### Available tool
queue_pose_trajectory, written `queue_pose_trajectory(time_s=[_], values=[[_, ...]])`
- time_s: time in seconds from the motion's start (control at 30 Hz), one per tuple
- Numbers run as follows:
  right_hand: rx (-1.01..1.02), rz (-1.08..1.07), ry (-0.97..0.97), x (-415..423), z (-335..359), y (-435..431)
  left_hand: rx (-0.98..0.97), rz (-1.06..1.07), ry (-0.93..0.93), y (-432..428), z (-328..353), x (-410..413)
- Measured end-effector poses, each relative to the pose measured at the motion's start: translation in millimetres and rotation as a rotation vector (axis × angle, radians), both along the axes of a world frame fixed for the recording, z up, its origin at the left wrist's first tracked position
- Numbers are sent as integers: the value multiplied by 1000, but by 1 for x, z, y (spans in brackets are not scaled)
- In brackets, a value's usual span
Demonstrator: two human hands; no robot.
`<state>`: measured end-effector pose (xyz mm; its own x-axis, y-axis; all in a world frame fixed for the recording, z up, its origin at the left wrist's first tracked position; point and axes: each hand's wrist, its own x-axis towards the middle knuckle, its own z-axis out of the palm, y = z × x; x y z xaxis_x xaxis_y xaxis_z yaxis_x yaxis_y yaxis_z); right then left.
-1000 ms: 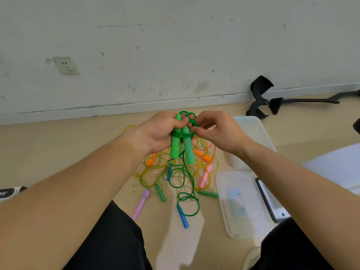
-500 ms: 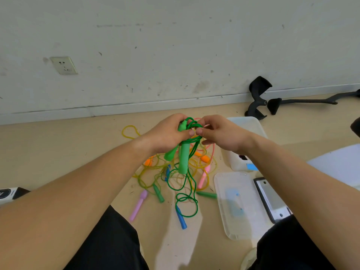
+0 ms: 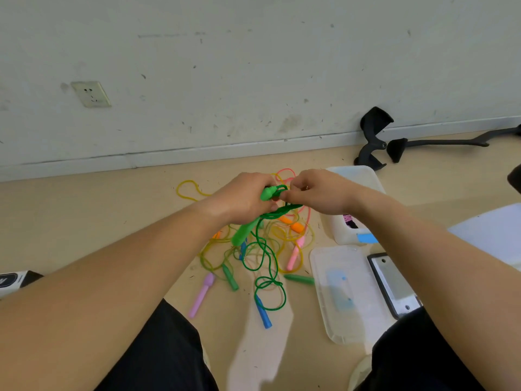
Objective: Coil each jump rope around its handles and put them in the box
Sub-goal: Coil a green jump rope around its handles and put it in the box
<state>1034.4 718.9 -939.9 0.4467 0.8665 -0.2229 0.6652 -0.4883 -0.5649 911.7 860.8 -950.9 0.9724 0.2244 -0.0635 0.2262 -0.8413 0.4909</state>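
Green handles (image 3: 244,233) in left hand's (image 3: 242,201) grip, green cord (image 3: 277,212) in right hand's (image 3: 318,193) pinch; blue label (image 3: 366,237) unreadable.

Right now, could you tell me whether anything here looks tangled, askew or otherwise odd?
Yes: the loose jump ropes lie in a tangled heap on the floor, and the green rope's cord dangles uncoiled from the handles in the left hand into that heap.

Scuffed white wall (image 3: 253,66), beige floor (image 3: 84,215)
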Motion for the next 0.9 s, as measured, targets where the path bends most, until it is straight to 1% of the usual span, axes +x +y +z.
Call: queue_pose_trajectory(time_s=[0.07,0.13,0.2,0.3,0.4,0.43,0.47,0.5,0.57,0.6,0.63,0.67,0.7,0.77,0.8,0.83,0.87,0.9], values=[[67,-42,-52,0,0,2,11,-1,-17,0,1,2],[188,-137,11,2,0,0,-34,19,-50,3,2,5],[285,-219,165,2,0,-5,-83,43,-69,6,2,6],[410,-251,430,-2,-4,-6,-147,97,-92,12,-2,7],[434,-236,573,-4,-6,-4,-229,163,-105,17,-4,6],[424,-234,578,-4,-6,-3,-241,170,-100,19,-5,5],[400,-231,517,-3,-7,-2,-228,170,-90,21,-5,5],[354,-215,374,-3,-6,-1,-195,167,-76,22,-6,4],[213,-140,-4,-2,-5,3,-148,165,-60,26,-7,3],[172,-118,-124,-2,-5,5,-164,172,-67,27,-7,3],[182,-134,-148,-4,-6,6,-204,187,-80,29,-8,3],[233,-178,-102,-5,-6,7,-249,209,-94,29,-8,2],[317,-237,13,-5,-7,7,-297,237,-108,28,-9,2],[464,-322,363,-5,-7,5,-383,294,-132,29,-11,2],[518,-342,561,-6,-6,3,-406,318,-141,30,-12,2],[550,-357,712,-7,-6,1,-414,336,-145,31,-13,2],[556,-361,788,-7,-5,0,-417,353,-146,33,-13,2],[543,-348,791,-6,-5,-1,-424,370,-146,35,-12,1]])
